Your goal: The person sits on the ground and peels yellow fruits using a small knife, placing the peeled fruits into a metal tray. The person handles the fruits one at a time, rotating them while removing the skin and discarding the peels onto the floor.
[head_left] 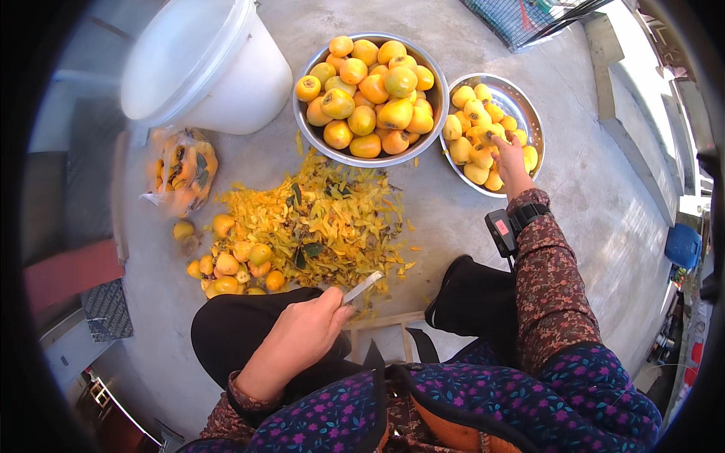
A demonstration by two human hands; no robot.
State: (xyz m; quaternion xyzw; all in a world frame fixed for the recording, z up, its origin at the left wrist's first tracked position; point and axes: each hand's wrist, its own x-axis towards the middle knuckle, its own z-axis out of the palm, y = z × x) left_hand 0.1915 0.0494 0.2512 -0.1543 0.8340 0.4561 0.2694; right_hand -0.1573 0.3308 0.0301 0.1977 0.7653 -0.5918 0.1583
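Observation:
My left hand is closed around the handle of a peeling blade, held over my knee beside a heap of orange-yellow peels. Out to the right, my right hand reaches over a perforated metal basin of peeled persimmons, its fingertips at one peeled persimmon; whether they grip it is unclear. A larger steel bowl heaped with unpeeled persimmons stands to the left of that basin. More loose persimmons lie on the floor at the left edge of the peels.
A large white lidded bucket stands at the upper left, with a clear plastic bag of persimmons below it. A wire mesh cage is at the top right. Concrete steps and a blue container are at the right.

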